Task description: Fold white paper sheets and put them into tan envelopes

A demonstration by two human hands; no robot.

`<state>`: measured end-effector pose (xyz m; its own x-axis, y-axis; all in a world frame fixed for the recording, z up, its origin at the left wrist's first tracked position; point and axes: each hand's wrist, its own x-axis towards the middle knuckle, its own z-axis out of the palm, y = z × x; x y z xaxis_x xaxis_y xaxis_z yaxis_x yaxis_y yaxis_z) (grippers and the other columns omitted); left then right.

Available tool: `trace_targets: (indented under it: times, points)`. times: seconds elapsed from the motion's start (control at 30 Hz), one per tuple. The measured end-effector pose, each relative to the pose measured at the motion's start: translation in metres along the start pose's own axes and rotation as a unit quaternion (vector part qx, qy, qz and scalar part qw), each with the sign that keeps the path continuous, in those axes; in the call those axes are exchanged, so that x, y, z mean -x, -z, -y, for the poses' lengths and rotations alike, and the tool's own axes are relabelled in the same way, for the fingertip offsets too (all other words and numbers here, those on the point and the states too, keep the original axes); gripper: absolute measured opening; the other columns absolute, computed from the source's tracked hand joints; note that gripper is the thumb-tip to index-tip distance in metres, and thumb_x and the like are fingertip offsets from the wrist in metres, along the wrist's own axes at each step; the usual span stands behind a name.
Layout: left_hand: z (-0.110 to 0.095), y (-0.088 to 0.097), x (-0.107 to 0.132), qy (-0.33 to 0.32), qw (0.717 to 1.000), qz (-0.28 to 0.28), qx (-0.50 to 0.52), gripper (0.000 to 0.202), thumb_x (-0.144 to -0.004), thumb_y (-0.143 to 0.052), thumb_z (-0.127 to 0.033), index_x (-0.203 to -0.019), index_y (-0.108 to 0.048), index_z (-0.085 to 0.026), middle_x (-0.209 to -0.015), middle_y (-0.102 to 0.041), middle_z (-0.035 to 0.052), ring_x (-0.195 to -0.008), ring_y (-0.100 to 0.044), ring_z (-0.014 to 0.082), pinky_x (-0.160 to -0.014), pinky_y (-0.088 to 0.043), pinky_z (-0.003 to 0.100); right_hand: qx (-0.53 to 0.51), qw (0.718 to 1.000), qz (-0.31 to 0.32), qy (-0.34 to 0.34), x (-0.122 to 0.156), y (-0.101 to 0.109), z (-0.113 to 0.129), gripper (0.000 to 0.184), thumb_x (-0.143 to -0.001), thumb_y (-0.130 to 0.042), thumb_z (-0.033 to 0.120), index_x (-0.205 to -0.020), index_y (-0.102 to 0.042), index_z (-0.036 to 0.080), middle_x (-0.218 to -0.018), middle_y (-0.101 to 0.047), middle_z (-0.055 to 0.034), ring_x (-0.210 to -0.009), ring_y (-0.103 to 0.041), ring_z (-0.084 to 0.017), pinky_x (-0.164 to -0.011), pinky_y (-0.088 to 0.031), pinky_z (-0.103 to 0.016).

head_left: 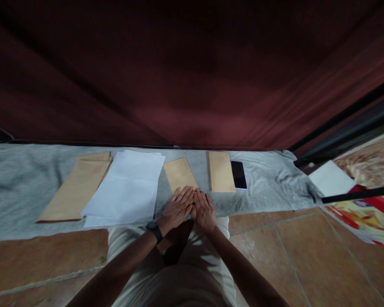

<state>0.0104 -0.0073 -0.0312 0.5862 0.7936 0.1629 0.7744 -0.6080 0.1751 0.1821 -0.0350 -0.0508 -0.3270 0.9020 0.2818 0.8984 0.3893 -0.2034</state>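
Note:
A tan paper envelope (180, 171) lies slanted on the grey cloth in front of me, its near end under my hands. My left hand (178, 208), with a dark watch (154, 231) at the wrist, rests flat on that end with the fingers stretched out. Beside it my right hand (204, 209) also lies flat, its fingertips close to the left ones. To the right is a stack of similar envelopes (221, 171). White paper sheets (124, 187) are spread to the left, partly over or against larger brown envelopes (78, 185).
A dark phone (239, 175) lies beside the envelope stack on the grey cloth (269, 183). A dark red curtain (192, 98) hangs behind. At the right are black bars (358, 194), a white sheet (332, 178) and a red and yellow printed box or bag (368, 217) above the tiled floor (288, 251).

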Motion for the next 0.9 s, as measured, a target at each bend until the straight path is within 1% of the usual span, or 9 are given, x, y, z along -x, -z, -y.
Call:
trace_targets:
  times: [0.17, 0.3, 0.43, 0.5, 0.57, 0.67, 0.77, 0.9]
  points:
    - [-0.003, 0.000, 0.013, -0.007, 1.000, 0.006, -0.014, 0.062, -0.100, -0.036, -0.035, -0.159, -0.028, -0.017, -0.164, -0.034, 0.0074, -0.154, -0.022, 0.0207, -0.128, -0.013, 0.046, 0.001, 1.000, 0.003, 0.003, 0.001, -0.003, -0.001, 0.060, -0.101, -0.042, 0.023, -0.158, -0.030, 0.011, -0.160, -0.039, -0.0147, -0.147, -0.038, -0.025, -0.124, -0.024, -0.046]
    - [-0.005, 0.000, 0.020, -0.012, 1.000, 0.008, -0.020, 0.061, -0.100, -0.036, -0.036, -0.158, -0.029, -0.019, -0.164, -0.033, 0.0067, -0.154, -0.023, 0.0215, -0.128, -0.013, 0.046, -0.011, 1.000, -0.012, 0.006, 0.000, -0.001, -0.001, 0.059, -0.102, -0.040, 0.023, -0.159, -0.028, 0.011, -0.158, -0.042, -0.0151, -0.146, -0.039, -0.025, -0.123, -0.025, -0.047]
    - [-0.005, 0.000, 0.023, -0.010, 1.000, 0.008, -0.025, 0.061, -0.099, -0.039, -0.037, -0.157, -0.032, -0.020, -0.164, -0.034, 0.0064, -0.154, -0.023, 0.0217, -0.128, -0.014, 0.046, -0.021, 1.000, -0.010, 0.008, -0.002, 0.005, -0.002, 0.055, -0.104, -0.037, 0.022, -0.158, -0.031, 0.013, -0.158, -0.043, -0.0143, -0.146, -0.041, -0.023, -0.122, -0.028, -0.046]
    - [-0.005, 0.000, 0.023, -0.010, 1.000, 0.008, -0.027, 0.061, -0.099, -0.039, -0.037, -0.157, -0.034, -0.018, -0.163, -0.036, 0.0073, -0.154, -0.023, 0.0216, -0.128, -0.015, 0.045, -0.026, 1.000, -0.003, 0.012, -0.002, 0.008, -0.003, 0.054, -0.105, -0.036, 0.023, -0.158, -0.033, 0.014, -0.157, -0.044, -0.0129, -0.146, -0.040, -0.023, -0.123, -0.027, -0.045]
    - [-0.005, 0.000, 0.022, -0.011, 1.000, 0.005, -0.028, 0.060, -0.099, -0.039, -0.038, -0.156, -0.035, -0.017, -0.162, -0.037, 0.0084, -0.154, -0.024, 0.0213, -0.128, -0.016, 0.045, -0.031, 0.999, 0.002, 0.026, -0.003, 0.010, -0.004, 0.053, -0.106, -0.036, 0.025, -0.158, -0.032, 0.016, -0.157, -0.045, -0.0107, -0.146, -0.039, -0.022, -0.124, -0.024, -0.046]
    - [-0.005, 0.000, 0.022, -0.012, 1.000, 0.005, -0.024, 0.060, -0.100, -0.038, -0.041, -0.156, -0.035, -0.019, -0.162, -0.038, 0.0081, -0.154, -0.025, 0.0206, -0.128, -0.016, 0.045, -0.036, 0.998, 0.009, 0.048, -0.002, 0.010, -0.006, 0.055, -0.106, -0.038, 0.027, -0.159, -0.029, 0.019, -0.155, -0.048, -0.0087, -0.145, -0.041, -0.020, -0.125, -0.023, -0.045]
    - [-0.004, 0.000, 0.023, -0.014, 1.000, 0.010, -0.026, 0.061, -0.101, -0.037, -0.043, -0.157, -0.032, -0.020, -0.162, -0.037, 0.0074, -0.153, -0.026, 0.0202, -0.128, -0.016, 0.045, -0.031, 0.998, 0.016, 0.059, 0.000, 0.008, -0.009, 0.058, -0.105, -0.041, 0.030, -0.160, -0.026, 0.017, -0.155, -0.048, -0.0098, -0.145, -0.041, -0.021, -0.124, -0.023, -0.043]
    - [-0.003, 0.001, 0.029, -0.018, 0.999, 0.008, -0.025, 0.063, -0.101, -0.038, -0.045, -0.158, -0.031, -0.018, -0.162, -0.038, 0.0084, -0.153, -0.027, 0.0199, -0.127, -0.017, 0.043, -0.018, 0.998, 0.016, 0.058, 0.003, 0.007, -0.013, 0.060, -0.105, -0.042, 0.033, -0.160, -0.026, 0.017, -0.158, -0.044, -0.0109, -0.146, -0.040, -0.023, -0.124, -0.024, -0.044]
